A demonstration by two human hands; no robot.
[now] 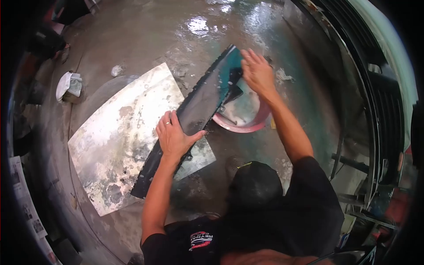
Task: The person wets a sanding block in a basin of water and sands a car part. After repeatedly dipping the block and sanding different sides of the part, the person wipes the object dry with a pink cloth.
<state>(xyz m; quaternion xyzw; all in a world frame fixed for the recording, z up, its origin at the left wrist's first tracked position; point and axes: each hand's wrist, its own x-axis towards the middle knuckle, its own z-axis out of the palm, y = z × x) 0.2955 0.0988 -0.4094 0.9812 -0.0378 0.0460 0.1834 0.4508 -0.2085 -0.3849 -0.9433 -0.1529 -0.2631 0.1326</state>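
Left hand point(173, 140) spreads open across a long, glossy panel point(195, 111); right hand point(257, 75) curls by its far end, grasp unclear; blotched sheet point(121, 128) beneath, round basin point(249, 128) beside.

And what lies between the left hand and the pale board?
The dark panel: in the head view, the left hand rests on it, and it passes over the pale board.

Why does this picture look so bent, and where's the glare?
Head view: the dark frame at the right bows outward and the corners go black, probably a very wide lens; head view: the wet floor glares white near the top; head view: the pale board looks washed out in places, while the long panel shows a dull sheen.
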